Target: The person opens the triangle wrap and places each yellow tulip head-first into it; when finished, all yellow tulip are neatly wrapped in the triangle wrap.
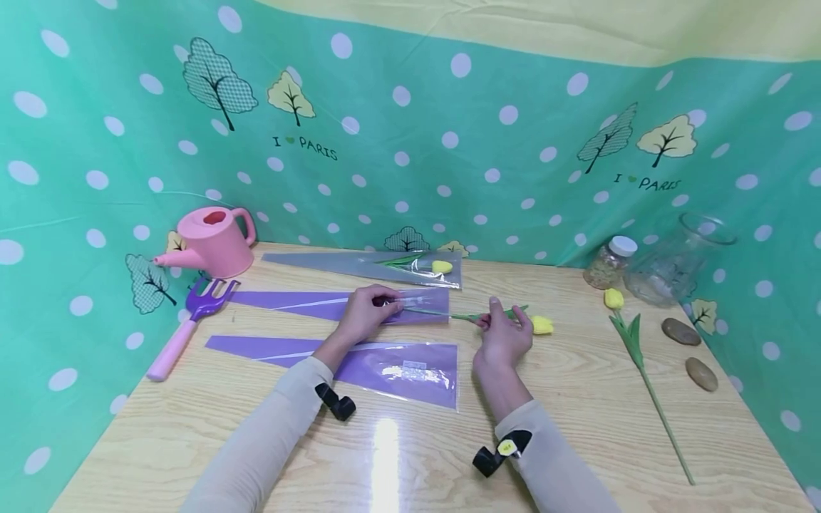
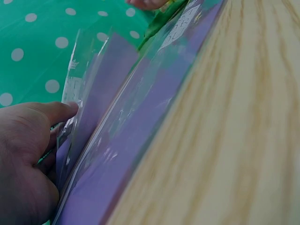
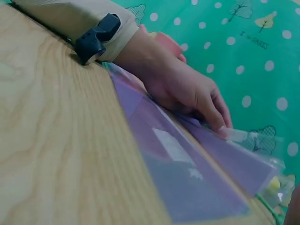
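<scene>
My left hand [image 1: 383,305] pinches the open mouth of the middle purple-and-clear flower sleeve [image 1: 308,304] and holds its clear film lifted. In the left wrist view the thumb [image 2: 54,111] presses that film edge of the sleeve [image 2: 117,140]. My right hand [image 1: 490,319] pinches the green stem of a yellow artificial tulip [image 1: 542,325], with the stem's end at the sleeve mouth and the bud out to the right. In the right wrist view the left hand [image 3: 187,89] grips the sleeve's film above the nearer sleeve [image 3: 187,178].
A second purple sleeve [image 1: 385,363] lies nearer me. A grey sleeve [image 1: 359,265] with a tulip inside lies behind. Pink watering can [image 1: 214,242] and purple rake [image 1: 192,313] stand left. Another tulip [image 1: 631,342], a jar [image 1: 609,262], a glass vase [image 1: 673,260] and two stones [image 1: 681,331] are right.
</scene>
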Demonstrator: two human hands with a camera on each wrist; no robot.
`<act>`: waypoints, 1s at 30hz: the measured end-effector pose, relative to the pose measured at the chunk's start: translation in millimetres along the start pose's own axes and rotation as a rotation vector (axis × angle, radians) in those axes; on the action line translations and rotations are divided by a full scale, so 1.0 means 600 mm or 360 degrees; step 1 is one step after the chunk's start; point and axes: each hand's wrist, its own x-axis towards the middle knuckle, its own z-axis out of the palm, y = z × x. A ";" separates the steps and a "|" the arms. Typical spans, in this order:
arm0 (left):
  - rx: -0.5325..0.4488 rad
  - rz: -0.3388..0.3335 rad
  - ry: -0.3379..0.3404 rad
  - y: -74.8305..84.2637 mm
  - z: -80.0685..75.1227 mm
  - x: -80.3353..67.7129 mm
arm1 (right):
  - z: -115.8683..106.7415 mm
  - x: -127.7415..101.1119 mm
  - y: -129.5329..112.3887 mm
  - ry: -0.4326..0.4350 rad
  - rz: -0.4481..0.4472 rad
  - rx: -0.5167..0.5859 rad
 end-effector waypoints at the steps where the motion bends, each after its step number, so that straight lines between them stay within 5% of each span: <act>1: 0.0002 -0.0002 -0.0003 0.000 0.000 0.000 | -0.006 0.001 -0.001 0.0019 0.0031 0.0015; 18: 0.0013 -0.0026 -0.0005 0.001 0.002 -0.003 | -0.040 0.019 -0.014 0.0003 0.0304 0.0038; 30: 0.0002 -0.0025 -0.0003 0.001 0.001 0.000 | -0.021 0.028 -0.022 0.0021 0.0097 0.0179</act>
